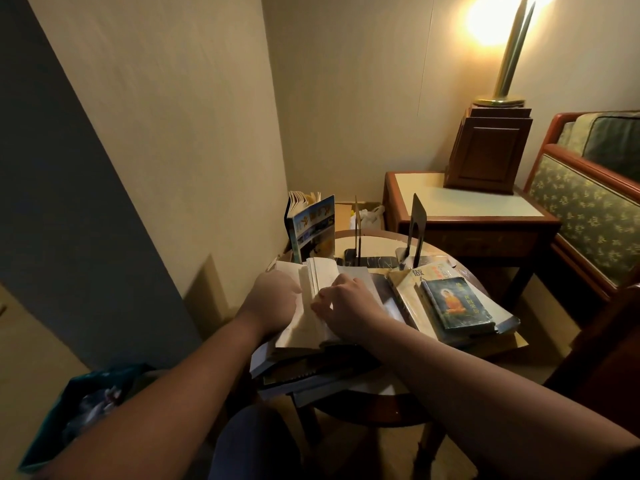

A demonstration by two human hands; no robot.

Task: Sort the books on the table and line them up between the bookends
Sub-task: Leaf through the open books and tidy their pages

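Head view:
- An open book [311,317] is found lying on a pile of books [304,372] at the near edge of the round worktop [374,239].
- The left hand [273,299] is seen gripping the open book's left-hand pages, its fingers tucked behind them.
- The right hand [346,303] is laid on the right-hand pages with fingers bent; whether a page is pinched cannot be told.
- Two bookends [417,223] are stood upright at the far side, apart, with no book between them.
- An upright book [313,226] is noted left of them.
- A second stack [457,306] is placed at the right.
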